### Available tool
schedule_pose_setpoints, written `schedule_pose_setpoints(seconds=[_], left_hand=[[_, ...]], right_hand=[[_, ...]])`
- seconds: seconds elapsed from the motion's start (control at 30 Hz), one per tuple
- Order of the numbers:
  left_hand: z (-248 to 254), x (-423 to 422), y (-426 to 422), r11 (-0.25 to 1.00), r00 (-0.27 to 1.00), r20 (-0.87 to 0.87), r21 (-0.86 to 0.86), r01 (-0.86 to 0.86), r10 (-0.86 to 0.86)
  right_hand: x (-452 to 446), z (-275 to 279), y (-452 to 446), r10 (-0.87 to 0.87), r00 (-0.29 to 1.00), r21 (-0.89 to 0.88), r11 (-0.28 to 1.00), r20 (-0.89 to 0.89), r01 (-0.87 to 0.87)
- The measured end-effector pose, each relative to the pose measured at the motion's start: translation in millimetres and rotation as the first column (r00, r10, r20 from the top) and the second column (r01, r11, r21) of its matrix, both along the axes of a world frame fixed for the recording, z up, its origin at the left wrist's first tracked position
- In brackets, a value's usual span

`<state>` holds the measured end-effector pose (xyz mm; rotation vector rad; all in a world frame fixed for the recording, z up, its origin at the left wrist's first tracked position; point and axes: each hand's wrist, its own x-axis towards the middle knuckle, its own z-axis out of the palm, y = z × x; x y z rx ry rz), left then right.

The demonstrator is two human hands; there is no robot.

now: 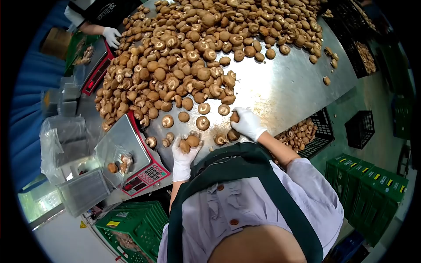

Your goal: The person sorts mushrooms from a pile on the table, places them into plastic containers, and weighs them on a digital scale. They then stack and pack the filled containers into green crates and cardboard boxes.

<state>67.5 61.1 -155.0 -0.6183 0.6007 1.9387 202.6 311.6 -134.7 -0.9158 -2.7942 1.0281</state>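
My left hand (pixel 182 157), in a white glove, is closed around a few brown mushrooms (pixel 192 140) near the table's front edge. To the right, my right hand (pixel 248 124), also gloved, has its fingers closed on one mushroom (pixel 235 117). Between the hands, loose mushrooms (pixel 220 139) lie on the metal table (pixel 276 96). A large heap of mushrooms (pixel 175 57) spreads beyond both hands. Left of my left hand, a scale (pixel 147 173) bears a clear tray with a few mushrooms (pixel 112 168).
Another person's gloved hand (pixel 112 37) is beside a second scale (pixel 97 72) at upper left. Empty clear trays (pixel 84 191) stand at the left. A black crate (pixel 323 131) of mushrooms sits below the table's right edge. Green crates stand at lower left (pixel 131 223) and right (pixel 366 188).
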Motion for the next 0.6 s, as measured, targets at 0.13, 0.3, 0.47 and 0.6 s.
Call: schedule_pose_setpoints(seconds=[0.13,0.3,0.47,0.6], left_hand=[[9.9,-6.7,-4.5,0.887,0.764,-0.51,-0.429,0.171,-0.394],[23.9,-1.6,39.8,0.57,-0.177,-0.555,-0.696,-0.437,-0.813],[17.9,7.5,74.1,0.303,-0.415,-0.056,-0.772,-0.559,-0.908],[20.1,-2.5,58.2,0.599,-0.112,-0.59,-0.795,-0.09,-0.8]], right_hand=[[-1.8,21.3,19.6,-0.027,0.993,0.2,0.979,-0.112,0.049],[-26.5,0.1,22.5,0.16,0.975,0.302,0.947,-0.153,-0.108],[-24.0,-16.9,22.0,-0.027,0.943,0.105,0.992,-0.332,0.065],[-7.8,-11.8,26.6,-0.315,0.899,-0.351,0.915,-0.304,0.201]])
